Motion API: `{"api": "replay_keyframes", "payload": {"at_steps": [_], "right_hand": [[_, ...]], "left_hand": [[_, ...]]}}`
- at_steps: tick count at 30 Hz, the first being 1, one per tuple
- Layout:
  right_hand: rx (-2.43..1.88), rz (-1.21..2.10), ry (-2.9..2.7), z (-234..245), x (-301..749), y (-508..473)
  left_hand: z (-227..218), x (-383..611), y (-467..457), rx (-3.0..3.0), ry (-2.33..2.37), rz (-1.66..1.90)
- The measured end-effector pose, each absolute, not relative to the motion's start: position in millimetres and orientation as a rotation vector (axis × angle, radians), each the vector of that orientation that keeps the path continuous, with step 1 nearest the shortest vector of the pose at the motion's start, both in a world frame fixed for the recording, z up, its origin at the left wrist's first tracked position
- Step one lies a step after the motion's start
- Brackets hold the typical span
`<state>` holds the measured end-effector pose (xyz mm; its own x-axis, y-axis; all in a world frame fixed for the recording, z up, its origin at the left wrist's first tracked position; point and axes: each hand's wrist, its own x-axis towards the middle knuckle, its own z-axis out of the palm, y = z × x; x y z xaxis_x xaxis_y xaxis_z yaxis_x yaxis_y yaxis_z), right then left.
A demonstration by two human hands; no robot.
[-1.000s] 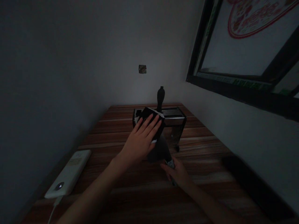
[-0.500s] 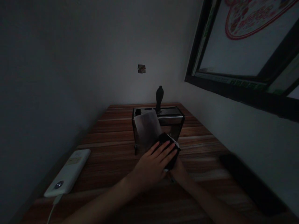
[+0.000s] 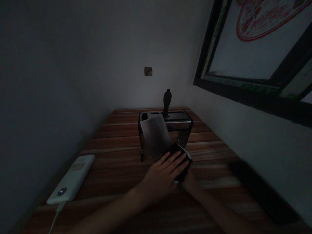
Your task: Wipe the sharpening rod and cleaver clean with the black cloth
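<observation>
Lying under the left hand (image 3: 162,177) (fingers flat): cloth (image 3: 179,150).

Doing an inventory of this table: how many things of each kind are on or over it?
Cleaver blade: 1
Dark cloth: 1
Metal rack: 1
Black handle in rack: 1
Power bank: 1
Blurred dark shape, right: 1
Total: 6
</observation>
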<state>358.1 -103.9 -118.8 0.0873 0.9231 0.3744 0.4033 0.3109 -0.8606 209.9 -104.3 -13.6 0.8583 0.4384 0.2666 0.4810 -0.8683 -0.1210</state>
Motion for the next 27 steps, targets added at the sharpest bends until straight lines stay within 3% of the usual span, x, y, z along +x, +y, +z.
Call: {"api": "replay_keyframes", "payload": {"at_steps": [9, 18, 27], "right_hand": [[-1.335, 1.153, -1.342, -83, 349, -108], [-1.302, 1.225, -1.281, -87, 348, -108], [-1.314, 1.242, -1.259, -92, 350, -108]], "left_hand": [[13, 192, -77, -2.672, -0.837, -0.406], [43, 172, -50, -2.484, -1.031, -0.596], [40, 178, -51, -2.435, -1.071, -0.632]]}}
